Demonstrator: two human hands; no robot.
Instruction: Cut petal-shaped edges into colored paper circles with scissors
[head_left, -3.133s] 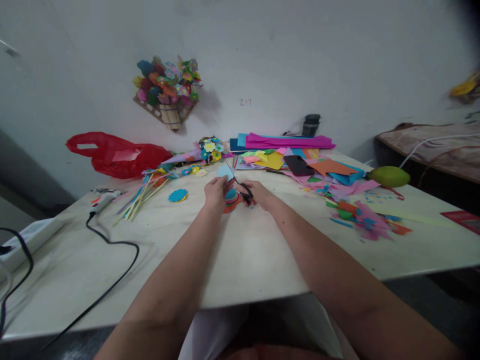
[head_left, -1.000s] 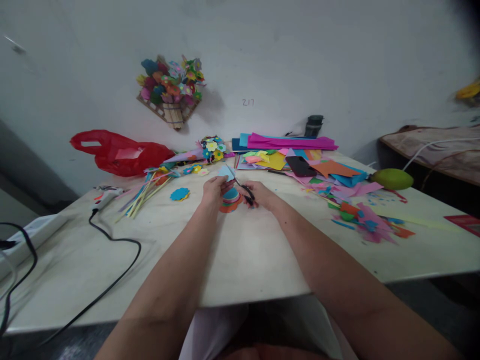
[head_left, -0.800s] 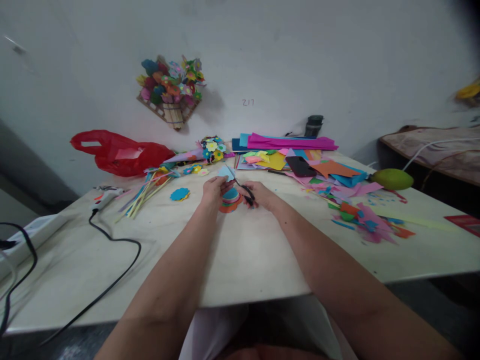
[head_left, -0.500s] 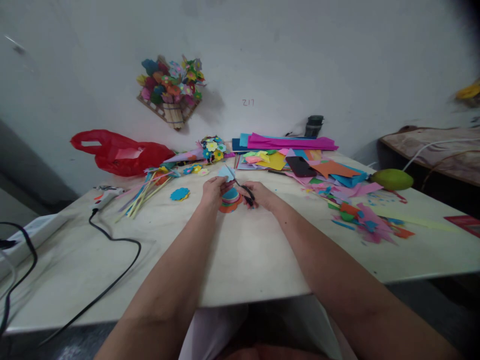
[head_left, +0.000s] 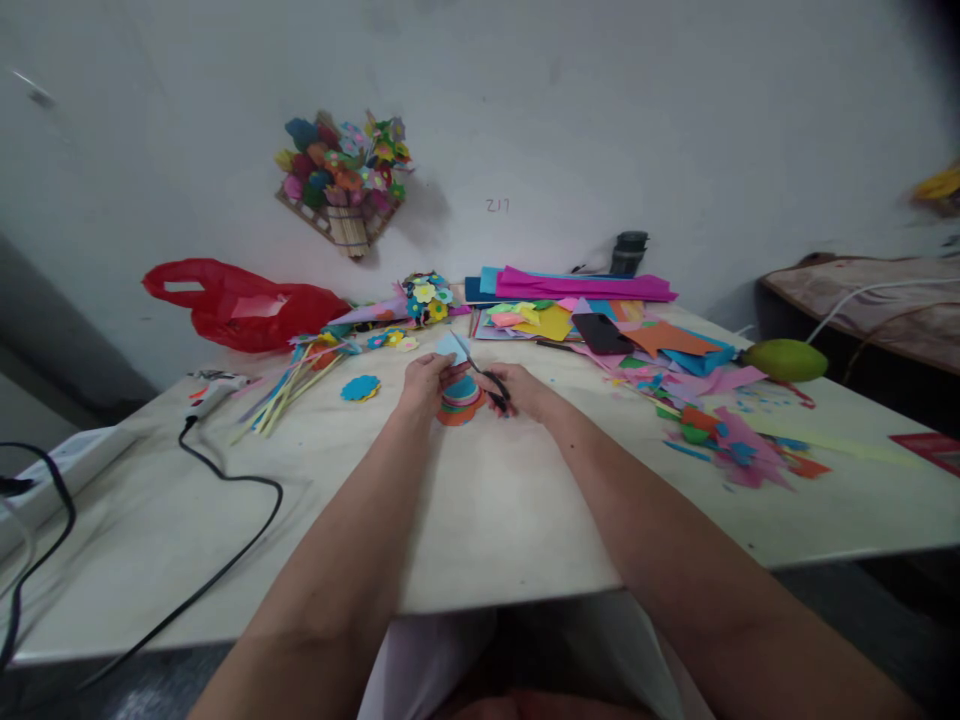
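Observation:
Near the middle of the table, my left hand (head_left: 427,381) pinches a light blue piece of paper (head_left: 451,347). My right hand (head_left: 519,388) is closed round the black handles of a pair of scissors (head_left: 493,378), whose blades point up and left at the paper's right side. On the table just below and between both hands lies a stack of round coloured paper pieces (head_left: 459,408), partly hidden by the fingers. Left of my left hand sits a blue scalloped paper piece (head_left: 361,387) with yellow under it.
Paper strips (head_left: 296,390), a red plastic bag (head_left: 247,305), a glue gun (head_left: 216,394) and a power strip (head_left: 67,470) lie left. Paper scraps (head_left: 739,445), a phone (head_left: 601,333) and a green fruit (head_left: 786,359) lie right. Folded magenta paper (head_left: 585,286) is at the back.
The scissor blades look slightly more open at the light blue paper. Both hands stay in nearly the same place.

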